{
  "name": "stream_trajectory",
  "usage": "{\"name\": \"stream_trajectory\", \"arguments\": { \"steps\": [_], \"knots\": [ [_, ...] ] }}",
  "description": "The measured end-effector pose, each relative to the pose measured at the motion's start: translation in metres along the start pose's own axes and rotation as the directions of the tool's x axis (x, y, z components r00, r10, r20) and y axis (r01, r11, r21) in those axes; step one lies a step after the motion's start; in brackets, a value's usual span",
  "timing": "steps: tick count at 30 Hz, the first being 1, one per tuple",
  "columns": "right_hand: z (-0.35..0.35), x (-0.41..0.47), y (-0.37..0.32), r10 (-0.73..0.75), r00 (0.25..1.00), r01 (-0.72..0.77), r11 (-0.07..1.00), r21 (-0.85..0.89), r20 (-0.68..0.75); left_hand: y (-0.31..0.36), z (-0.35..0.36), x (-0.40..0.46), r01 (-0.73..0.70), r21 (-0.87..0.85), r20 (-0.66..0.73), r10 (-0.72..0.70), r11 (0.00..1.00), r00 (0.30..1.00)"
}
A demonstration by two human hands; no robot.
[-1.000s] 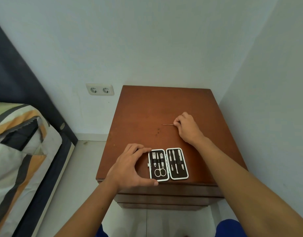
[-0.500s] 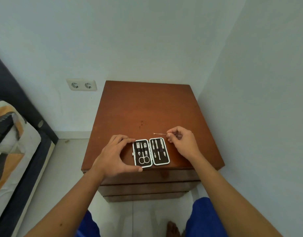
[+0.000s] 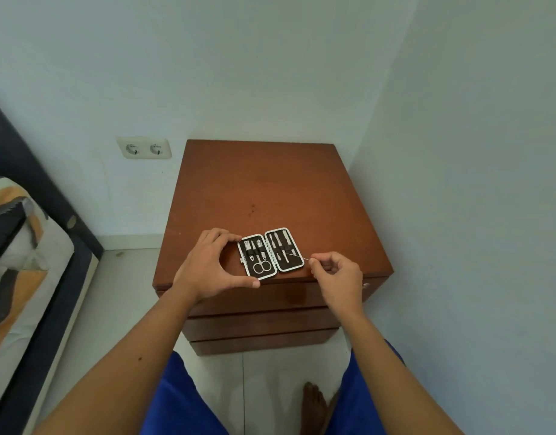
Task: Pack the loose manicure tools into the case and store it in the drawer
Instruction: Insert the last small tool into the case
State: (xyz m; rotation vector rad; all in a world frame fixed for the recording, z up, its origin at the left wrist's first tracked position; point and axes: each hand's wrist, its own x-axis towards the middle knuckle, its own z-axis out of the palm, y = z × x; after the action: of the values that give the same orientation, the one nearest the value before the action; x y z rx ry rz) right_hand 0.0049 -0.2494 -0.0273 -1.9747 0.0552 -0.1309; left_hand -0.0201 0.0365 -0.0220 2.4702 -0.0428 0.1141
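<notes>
An open manicure case with a white rim and dark lining lies near the front edge of the brown nightstand. Scissors and several small tools sit in its two halves. My left hand cups the case's left side, thumb at the front corner and fingers at the back. My right hand pinches a thin metal tool whose tip reaches over the right half of the case. The nightstand's drawers are shut below.
A white wall stands close on the right and behind. A double socket is on the back wall. A bed with striped bedding lies at the left. My knees in blue shorts and a bare foot are on the tiled floor.
My right hand has carried the thin tool from the middle of the nightstand top down to the case's right half. My left hand has stayed on the case. The camera tilted down.
</notes>
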Motion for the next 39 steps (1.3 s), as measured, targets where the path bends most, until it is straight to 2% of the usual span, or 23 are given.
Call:
{"name": "stream_trajectory", "arguments": {
  "steps": [9, 15, 21, 33, 39],
  "knots": [
    [0.007, -0.012, -0.013, 0.024, 0.991, -0.029, 0.999, -0.038, -0.131, -0.001, 0.000, -0.001, -0.014, 0.007, -0.003, 0.014, 1.000, 1.000],
    [0.009, -0.011, -0.014, 0.035, 0.995, -0.042, 0.996, -0.078, -0.094, -0.001, 0.001, -0.001, -0.026, 0.007, -0.010, 0.026, 1.000, 1.000],
    [0.012, -0.010, -0.016, -0.016, 0.998, 0.005, 0.981, -0.194, -0.053, -0.002, 0.001, 0.000, -0.026, 0.018, -0.009, 0.026, 1.000, 1.000],
    [0.016, -0.002, -0.019, -0.011, 1.000, 0.008, 0.970, -0.244, -0.012, -0.005, 0.002, 0.001, -0.031, 0.029, -0.008, 0.031, 0.999, 0.999],
    [0.016, 0.004, -0.016, -0.057, 0.997, 0.068, 0.955, -0.287, 0.048, -0.005, 0.002, 0.001, -0.028, 0.027, -0.011, 0.029, 0.999, 1.000]
  ]
}}
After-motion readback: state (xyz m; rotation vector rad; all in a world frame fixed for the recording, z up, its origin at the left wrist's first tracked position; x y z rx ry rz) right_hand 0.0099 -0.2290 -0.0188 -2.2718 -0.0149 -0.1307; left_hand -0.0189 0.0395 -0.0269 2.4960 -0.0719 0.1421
